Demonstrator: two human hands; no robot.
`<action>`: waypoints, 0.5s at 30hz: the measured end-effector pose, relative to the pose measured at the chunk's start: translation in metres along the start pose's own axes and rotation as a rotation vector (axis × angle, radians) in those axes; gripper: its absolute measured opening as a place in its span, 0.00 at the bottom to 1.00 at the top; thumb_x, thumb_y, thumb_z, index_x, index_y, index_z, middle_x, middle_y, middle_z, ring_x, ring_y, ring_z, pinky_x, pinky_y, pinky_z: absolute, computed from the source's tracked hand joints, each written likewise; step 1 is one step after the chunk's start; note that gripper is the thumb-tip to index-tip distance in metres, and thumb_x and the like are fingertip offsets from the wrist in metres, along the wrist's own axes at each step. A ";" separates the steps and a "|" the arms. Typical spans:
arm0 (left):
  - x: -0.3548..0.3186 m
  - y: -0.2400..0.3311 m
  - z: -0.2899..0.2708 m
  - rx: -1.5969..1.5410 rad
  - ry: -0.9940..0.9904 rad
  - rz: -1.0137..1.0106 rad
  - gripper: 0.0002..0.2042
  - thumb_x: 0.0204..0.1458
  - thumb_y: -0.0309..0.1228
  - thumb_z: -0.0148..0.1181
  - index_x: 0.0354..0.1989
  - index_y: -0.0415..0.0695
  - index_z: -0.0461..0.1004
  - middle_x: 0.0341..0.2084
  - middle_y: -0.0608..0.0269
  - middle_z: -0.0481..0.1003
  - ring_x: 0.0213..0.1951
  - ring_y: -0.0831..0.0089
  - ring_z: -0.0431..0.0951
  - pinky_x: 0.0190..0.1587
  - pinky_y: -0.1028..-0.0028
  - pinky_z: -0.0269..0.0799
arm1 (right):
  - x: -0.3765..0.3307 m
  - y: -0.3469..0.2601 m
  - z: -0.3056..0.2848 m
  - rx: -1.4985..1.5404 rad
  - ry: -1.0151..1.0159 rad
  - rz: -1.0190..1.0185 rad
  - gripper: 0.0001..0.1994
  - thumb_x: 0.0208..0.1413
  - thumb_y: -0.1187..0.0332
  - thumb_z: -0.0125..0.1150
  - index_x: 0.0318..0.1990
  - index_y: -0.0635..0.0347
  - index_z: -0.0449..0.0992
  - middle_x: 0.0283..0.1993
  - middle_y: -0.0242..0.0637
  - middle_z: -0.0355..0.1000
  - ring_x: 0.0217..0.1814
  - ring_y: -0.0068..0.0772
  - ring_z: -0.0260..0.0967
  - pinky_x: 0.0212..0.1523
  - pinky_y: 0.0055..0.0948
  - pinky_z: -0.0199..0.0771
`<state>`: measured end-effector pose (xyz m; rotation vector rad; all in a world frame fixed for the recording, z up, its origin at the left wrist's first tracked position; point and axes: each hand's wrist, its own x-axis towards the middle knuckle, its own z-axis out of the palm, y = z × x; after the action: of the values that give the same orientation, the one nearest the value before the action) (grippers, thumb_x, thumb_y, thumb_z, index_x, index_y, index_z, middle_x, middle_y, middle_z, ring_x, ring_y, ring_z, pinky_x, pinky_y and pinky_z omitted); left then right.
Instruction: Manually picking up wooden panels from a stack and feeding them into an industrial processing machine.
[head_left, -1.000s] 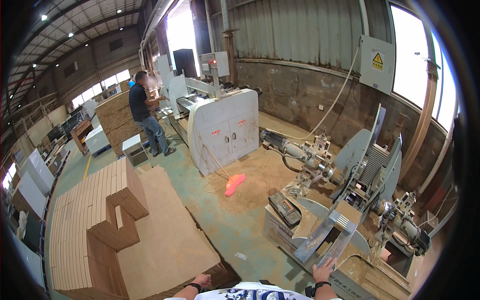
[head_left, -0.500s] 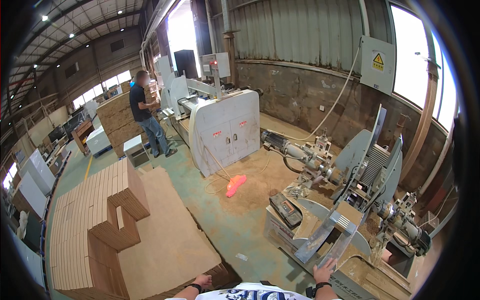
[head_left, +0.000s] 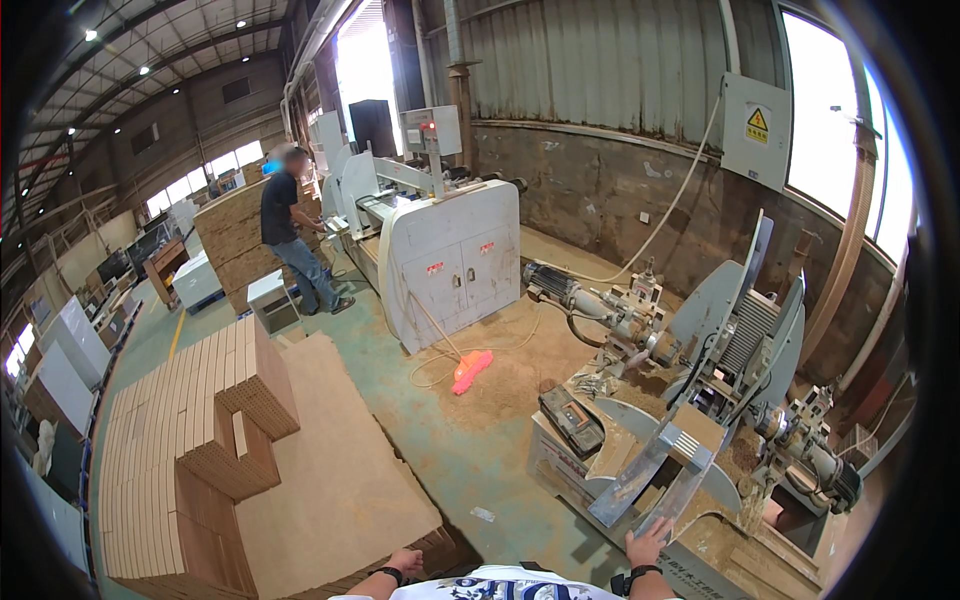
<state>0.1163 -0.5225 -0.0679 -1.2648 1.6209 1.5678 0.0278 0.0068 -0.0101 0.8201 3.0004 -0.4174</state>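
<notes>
My right hand lies with its fingers spread at the near end of a shiny metal guide channel on the machine at my right. Inside that channel sit a brown piece of board and a few pale strips. My left hand, fingers curled in, is close to the near corner of a large flat brown board; I see nothing in it. On that board's left side stand tall stacks of narrow brown panels. Both wrists wear dark bands.
A grey case rests on the machine's bed. Motors and large grey guards rise behind it. Sawdust and a pink-orange broom head lie on the floor ahead. A person stands at a white machine further off.
The person by the white machine has leaned forward and reached an arm toward it. My hands and the stacks have stayed where they were.
</notes>
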 end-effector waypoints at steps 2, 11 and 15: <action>-0.003 0.003 0.001 -0.005 -0.006 0.002 0.14 0.53 0.38 0.51 0.38 0.39 0.70 0.35 0.56 0.73 0.38 0.64 0.74 0.43 0.64 0.71 | 0.001 0.002 0.002 0.002 -0.004 0.004 0.48 0.40 0.54 0.59 0.63 0.69 0.37 0.68 0.53 0.23 0.53 0.64 0.56 0.52 0.44 0.61; 0.004 0.000 -0.001 0.012 -0.008 0.011 0.14 0.53 0.39 0.52 0.37 0.39 0.70 0.33 0.56 0.73 0.36 0.64 0.74 0.42 0.64 0.71 | 0.000 0.001 0.003 0.011 0.016 -0.012 0.48 0.40 0.54 0.59 0.63 0.69 0.39 0.68 0.52 0.24 0.52 0.64 0.57 0.51 0.46 0.62; 0.002 0.002 -0.001 0.025 -0.022 0.013 0.14 0.53 0.39 0.52 0.37 0.39 0.70 0.34 0.56 0.73 0.36 0.64 0.73 0.42 0.64 0.71 | 0.002 0.008 0.013 0.004 0.080 -0.040 0.48 0.39 0.54 0.59 0.63 0.69 0.39 0.68 0.51 0.24 0.51 0.64 0.58 0.51 0.46 0.62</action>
<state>0.1137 -0.5247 -0.0685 -1.2224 1.6336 1.5593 0.0295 0.0113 -0.0245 0.7965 3.0953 -0.4003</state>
